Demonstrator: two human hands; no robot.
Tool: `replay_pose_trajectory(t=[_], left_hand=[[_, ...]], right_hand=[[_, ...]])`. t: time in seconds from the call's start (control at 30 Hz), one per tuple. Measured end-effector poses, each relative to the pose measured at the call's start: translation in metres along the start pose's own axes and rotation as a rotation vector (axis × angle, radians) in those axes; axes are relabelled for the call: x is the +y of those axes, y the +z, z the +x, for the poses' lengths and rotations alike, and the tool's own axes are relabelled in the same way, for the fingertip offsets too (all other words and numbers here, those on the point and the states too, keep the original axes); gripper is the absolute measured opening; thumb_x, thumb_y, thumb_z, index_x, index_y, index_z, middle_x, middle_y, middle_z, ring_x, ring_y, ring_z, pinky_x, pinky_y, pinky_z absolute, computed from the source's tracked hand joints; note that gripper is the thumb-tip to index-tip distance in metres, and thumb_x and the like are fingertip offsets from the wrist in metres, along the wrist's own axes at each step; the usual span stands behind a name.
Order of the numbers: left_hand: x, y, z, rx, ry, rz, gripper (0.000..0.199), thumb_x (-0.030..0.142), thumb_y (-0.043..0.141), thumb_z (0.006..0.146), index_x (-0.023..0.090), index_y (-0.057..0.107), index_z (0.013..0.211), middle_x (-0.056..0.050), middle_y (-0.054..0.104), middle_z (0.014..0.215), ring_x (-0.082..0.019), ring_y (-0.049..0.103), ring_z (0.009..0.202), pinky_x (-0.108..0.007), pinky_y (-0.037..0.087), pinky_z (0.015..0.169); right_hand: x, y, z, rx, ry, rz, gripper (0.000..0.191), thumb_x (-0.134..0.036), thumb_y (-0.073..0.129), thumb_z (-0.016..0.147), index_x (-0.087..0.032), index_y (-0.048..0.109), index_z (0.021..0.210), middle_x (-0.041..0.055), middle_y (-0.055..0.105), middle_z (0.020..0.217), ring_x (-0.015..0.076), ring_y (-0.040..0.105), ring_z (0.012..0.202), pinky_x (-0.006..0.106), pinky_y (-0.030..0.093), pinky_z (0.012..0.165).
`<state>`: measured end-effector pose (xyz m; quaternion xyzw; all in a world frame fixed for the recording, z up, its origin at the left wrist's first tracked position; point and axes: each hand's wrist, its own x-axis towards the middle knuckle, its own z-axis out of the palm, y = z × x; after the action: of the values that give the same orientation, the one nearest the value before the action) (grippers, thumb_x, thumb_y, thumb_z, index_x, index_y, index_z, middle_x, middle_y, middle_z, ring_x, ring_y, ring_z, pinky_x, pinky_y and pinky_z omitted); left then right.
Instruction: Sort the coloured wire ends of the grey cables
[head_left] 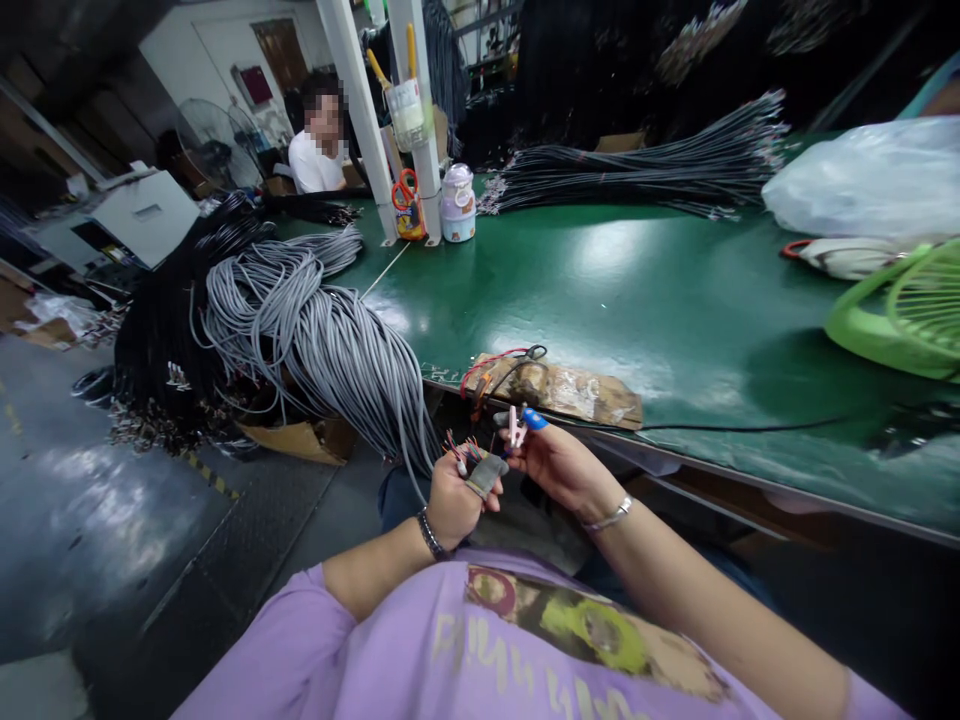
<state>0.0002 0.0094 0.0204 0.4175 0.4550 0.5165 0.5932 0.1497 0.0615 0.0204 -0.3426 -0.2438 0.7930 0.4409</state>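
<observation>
My left hand (pixel 461 500) is closed around a bundle of thin coloured wires (pixel 463 450), whose ends stick out above the fist. A grey wrap (pixel 487 474) covers its thumb. Just to the right, my right hand (pixel 559 465) has its fingertips pinched together close to these wires, with blue tape (pixel 534 418) around one finger. A small pinkish-white piece (pixel 516 428) shows at those fingertips; its kind is unclear. Thick grey cables (pixel 360 340) hang over the table edge and run down beside my left hand.
On the green table (pixel 600 270), a worn taped board (pixel 577 390) with red and black leads lies at the front edge. Behind are black cables (pixel 622 175), a purple-lidded container (pixel 458 205) and orange scissors (pixel 405 188). A green fan (pixel 900 310) stands right. A person (pixel 319 145) sits far back.
</observation>
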Motion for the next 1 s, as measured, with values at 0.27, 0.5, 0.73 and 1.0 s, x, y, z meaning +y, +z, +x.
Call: replay_pose_trajectory(t=[0.27, 0.5, 0.73, 1.0], left_hand=[[0.006, 0.005, 0.008, 0.046, 0.154, 0.167, 0.033, 0.046, 0.065, 0.077, 0.015, 0.057, 0.073, 0.003, 0.056, 0.055, -0.005, 0.048, 0.039, -0.016, 0.038, 0.039], [0.001, 0.008, 0.009, -0.005, 0.151, 0.231, 0.026, 0.039, 0.063, 0.079, 0.016, 0.055, 0.07, 0.003, 0.056, 0.055, -0.006, 0.048, 0.04, -0.017, 0.039, 0.039], [0.002, 0.007, 0.006, 0.023, 0.071, 0.228, 0.028, 0.042, 0.064, 0.077, 0.017, 0.054, 0.07, 0.003, 0.057, 0.055, -0.006, 0.049, 0.04, -0.017, 0.038, 0.039], [-0.004, 0.006, 0.002, -0.011, 0.042, 0.212, 0.025, 0.038, 0.063, 0.077, 0.016, 0.054, 0.071, 0.003, 0.056, 0.054, -0.006, 0.048, 0.039, -0.017, 0.037, 0.037]], right_hand=[[0.012, -0.004, 0.009, 0.034, -0.153, -0.048, 0.046, -0.062, 0.065, 0.074, -0.016, 0.067, 0.08, 0.0047, 0.065, 0.077, 0.0137, 0.056, 0.065, 0.027, 0.046, 0.06], [0.012, -0.002, 0.013, 0.001, -0.062, 0.091, 0.04, -0.058, 0.066, 0.076, -0.018, 0.066, 0.08, 0.0042, 0.067, 0.081, 0.0143, 0.056, 0.066, 0.03, 0.048, 0.065], [0.013, 0.004, 0.016, 0.102, -0.132, 0.163, 0.03, -0.048, 0.074, 0.072, -0.019, 0.065, 0.074, 0.0017, 0.066, 0.072, 0.0146, 0.058, 0.066, 0.028, 0.049, 0.064], [0.016, 0.007, 0.012, 0.125, -0.09, 0.228, 0.033, -0.051, 0.073, 0.072, -0.02, 0.065, 0.077, 0.0005, 0.066, 0.073, 0.0127, 0.057, 0.063, 0.026, 0.049, 0.059]])
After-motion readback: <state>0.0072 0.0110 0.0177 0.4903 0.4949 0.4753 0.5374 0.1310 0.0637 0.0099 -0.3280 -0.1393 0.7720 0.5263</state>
